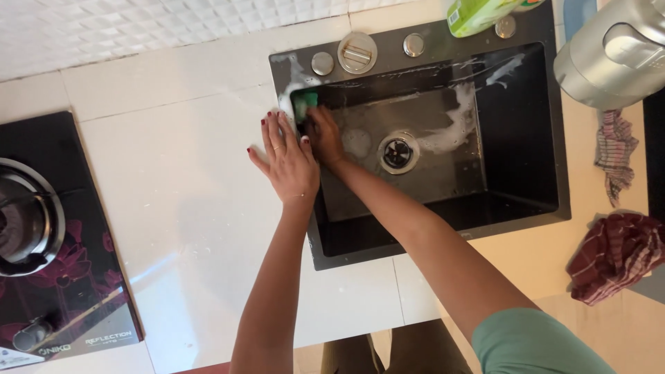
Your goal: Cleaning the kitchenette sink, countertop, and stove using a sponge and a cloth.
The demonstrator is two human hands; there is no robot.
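White countertop runs under a textured white tile wall, and at the far left sits a glass-topped gas stove (41, 235) with a floral pattern, its burner cut off by the frame edge. Next along, the left hand (287, 163) lies flat and open on the counter, fingers spread, its edge just touching the rim of the black sink (443, 225), bracing the body. Just beside it, the right hand (324, 135) is closed around a green sponge (303, 105) and presses it into the sink's upper left corner, against the inner wall below the rim. Soapy foam (460, 121) streaks the far wall and floor of the basin, near the round drain (397, 152).

To scrub this corner well, I would judge that short, firm strokes with the sponge's edge tucked into the seam serve best, while the braced hand stays planted off the wet rim so it cannot slip.

Further right stand a green bottle (478, 14), a grey metal appliance (613, 55), a checked cloth (615, 156) and a dark red cloth (613, 256).

Most of the sponge is hidden under the fingers, so its thickness and scouring side cannot be told. Bottle top, appliance and stove are all cropped. Whether the tap is there is unclear; only round fittings (357, 52) show on the sink's back ledge
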